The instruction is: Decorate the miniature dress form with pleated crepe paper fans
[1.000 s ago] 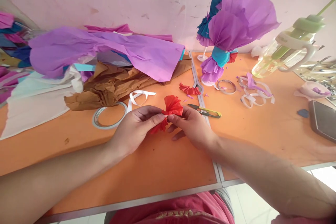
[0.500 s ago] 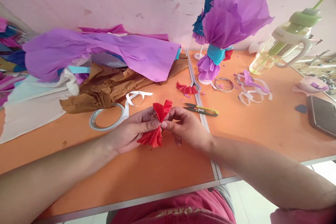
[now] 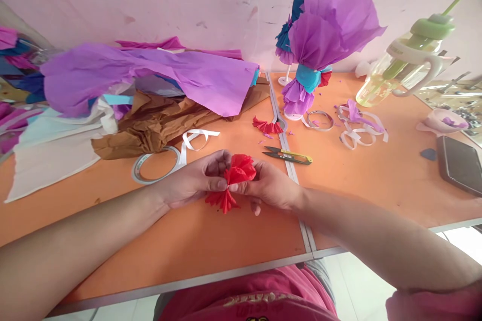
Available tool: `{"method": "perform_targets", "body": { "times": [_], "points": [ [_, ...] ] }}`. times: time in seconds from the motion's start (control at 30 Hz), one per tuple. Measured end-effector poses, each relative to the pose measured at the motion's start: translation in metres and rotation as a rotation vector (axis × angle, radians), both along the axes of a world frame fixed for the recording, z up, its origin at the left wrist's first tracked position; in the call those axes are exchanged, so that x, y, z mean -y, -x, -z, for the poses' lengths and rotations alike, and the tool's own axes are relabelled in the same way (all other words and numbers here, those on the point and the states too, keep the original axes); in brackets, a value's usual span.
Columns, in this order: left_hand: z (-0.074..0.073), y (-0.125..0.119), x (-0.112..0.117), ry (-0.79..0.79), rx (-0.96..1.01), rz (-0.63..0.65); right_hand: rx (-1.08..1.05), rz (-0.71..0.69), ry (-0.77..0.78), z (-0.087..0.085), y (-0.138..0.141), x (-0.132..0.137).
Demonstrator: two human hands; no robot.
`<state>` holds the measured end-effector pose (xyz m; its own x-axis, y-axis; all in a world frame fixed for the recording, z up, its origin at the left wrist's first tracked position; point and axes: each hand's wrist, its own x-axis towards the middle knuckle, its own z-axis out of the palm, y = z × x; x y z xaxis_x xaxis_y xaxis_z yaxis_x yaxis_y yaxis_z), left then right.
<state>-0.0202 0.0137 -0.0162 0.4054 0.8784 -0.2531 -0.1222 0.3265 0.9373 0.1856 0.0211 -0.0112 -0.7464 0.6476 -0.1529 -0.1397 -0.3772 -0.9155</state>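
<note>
At left of bench, has purple sheet over brown paper, then tape roll near left hand. Pinches red paper bow above bench with left hand; pinches its narrow middle from right with right hand. Beyond, has yellow-handled snips across metal strip, then bottle, phone at far right.

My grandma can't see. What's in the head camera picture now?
A person's left hand and right hand pinch the middle of a red paper bow above an orange table. Beyond them lie snips, a tape roll and crumpled brown paper; at back right, a purple paper decoration stands near a clear bottle.
</note>
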Motion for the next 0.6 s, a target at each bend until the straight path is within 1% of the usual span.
{"method": "perform_targets", "body": {
  "times": [0.07,0.1,0.2,0.33,0.43,0.5,0.57,0.6],
  "points": [
    [0.001,0.001,-0.002,0.078,0.053,0.126,0.007,-0.014,0.001,-0.001,0.000,0.001],
    [0.003,0.001,-0.002,0.095,0.069,0.148,0.012,-0.021,0.004,-0.002,0.000,0.001],
    [0.009,0.003,-0.004,0.096,0.059,0.113,0.012,-0.014,0.009,-0.003,0.000,0.002],
    [0.015,0.003,-0.004,0.083,0.074,0.110,-0.027,0.014,0.051,-0.003,0.000,0.000],
    [0.014,0.002,-0.003,0.054,0.090,0.080,-0.014,-0.036,0.061,0.000,0.000,-0.001],
    [0.012,0.000,-0.001,0.019,0.068,0.037,0.014,-0.043,0.053,0.002,0.000,-0.002],
    [0.010,-0.001,0.001,-0.085,-0.009,-0.047,0.030,0.001,0.054,0.003,-0.001,-0.003],
    [0.008,-0.001,0.002,-0.163,-0.064,-0.112,0.032,0.028,0.058,0.004,-0.001,-0.003]
  ]
}}
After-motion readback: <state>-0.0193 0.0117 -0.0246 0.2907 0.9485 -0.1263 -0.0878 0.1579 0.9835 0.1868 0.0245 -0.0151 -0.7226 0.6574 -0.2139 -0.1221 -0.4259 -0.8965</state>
